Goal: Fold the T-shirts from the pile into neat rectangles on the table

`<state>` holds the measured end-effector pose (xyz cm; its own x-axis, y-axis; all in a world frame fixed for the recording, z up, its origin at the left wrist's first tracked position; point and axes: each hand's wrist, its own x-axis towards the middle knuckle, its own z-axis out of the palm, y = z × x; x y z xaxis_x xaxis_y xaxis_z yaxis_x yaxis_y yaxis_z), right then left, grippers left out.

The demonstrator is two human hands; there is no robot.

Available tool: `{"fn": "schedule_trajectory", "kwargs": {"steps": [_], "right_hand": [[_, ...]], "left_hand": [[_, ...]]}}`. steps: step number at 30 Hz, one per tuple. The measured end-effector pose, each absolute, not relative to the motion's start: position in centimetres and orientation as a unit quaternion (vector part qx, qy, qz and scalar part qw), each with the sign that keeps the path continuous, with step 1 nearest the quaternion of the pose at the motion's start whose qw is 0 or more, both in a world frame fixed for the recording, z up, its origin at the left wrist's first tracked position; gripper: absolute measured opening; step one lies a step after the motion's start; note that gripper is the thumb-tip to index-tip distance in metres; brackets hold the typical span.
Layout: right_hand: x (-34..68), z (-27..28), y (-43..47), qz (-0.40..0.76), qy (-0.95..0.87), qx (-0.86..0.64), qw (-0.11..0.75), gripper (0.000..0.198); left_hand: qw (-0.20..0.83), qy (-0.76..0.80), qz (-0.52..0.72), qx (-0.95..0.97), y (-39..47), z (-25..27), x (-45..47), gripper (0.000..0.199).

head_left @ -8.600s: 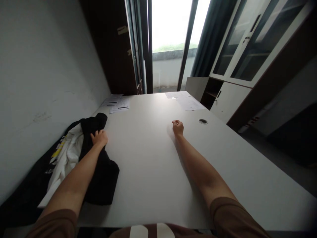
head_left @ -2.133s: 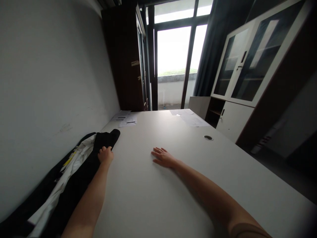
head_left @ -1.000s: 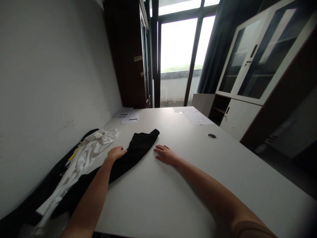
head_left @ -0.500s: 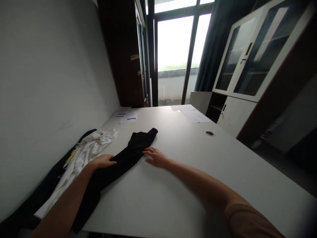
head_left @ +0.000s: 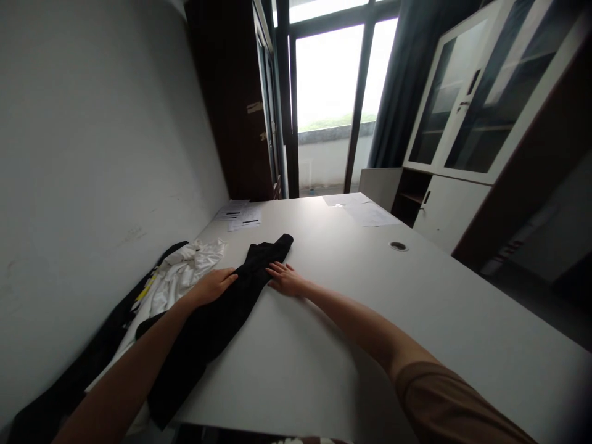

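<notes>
Currently, the black garment (head_left: 217, 327) lies slantwise on the white table (head_left: 439, 296), beside the white cloth (head_left: 185, 271). On its left edge rests the left hand (head_left: 215, 285), fingers close together; whether they grip, I cannot tell. The right hand (head_left: 287, 280) touches the opposite edge, fingers slightly spread, gripping nothing.

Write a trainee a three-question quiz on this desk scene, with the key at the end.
1. Multiple choice: what do the left hand and right hand both touch?
A) the papers
B) the black cloth
C) the curtain

2. True or false: the right hand is balled into a fist.

3. Fill in the blank: the crumpled cloth beyond and to the left of the left hand is ____.

Key:
1. B
2. False; its fingers are extended.
3. white
</notes>
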<state>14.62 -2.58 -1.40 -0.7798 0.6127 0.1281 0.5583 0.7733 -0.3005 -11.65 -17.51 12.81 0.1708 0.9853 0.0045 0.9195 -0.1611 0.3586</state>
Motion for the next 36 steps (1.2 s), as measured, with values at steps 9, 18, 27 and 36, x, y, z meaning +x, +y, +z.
{"fn": "schedule_trajectory", "kwargs": {"steps": [9, 18, 27, 36], "right_hand": [[14.0, -1.5, 0.0, 0.134, -0.923, -0.347, 0.099, 0.069], [12.7, -1.8, 2.6, 0.144, -0.896, -0.406, 0.106, 0.062], [11.5, -2.2, 4.9, 0.137, -0.881, -0.438, 0.116, 0.063], [12.9, -1.9, 4.9, 0.192, -0.853, -0.435, 0.214, 0.048]], "left_hand": [[0.142, 0.576, 0.178, 0.785, -14.2, 12.7, -6.0, 0.04], [0.14, 0.607, -0.069, 0.78, -18.3, 12.9, -9.1, 0.057], [0.169, 0.586, -0.123, 0.783, -22.2, 13.1, -13.4, 0.021], [0.291, 0.449, -0.02, 0.845, -23.7, 17.3, -4.8, 0.013]]}}
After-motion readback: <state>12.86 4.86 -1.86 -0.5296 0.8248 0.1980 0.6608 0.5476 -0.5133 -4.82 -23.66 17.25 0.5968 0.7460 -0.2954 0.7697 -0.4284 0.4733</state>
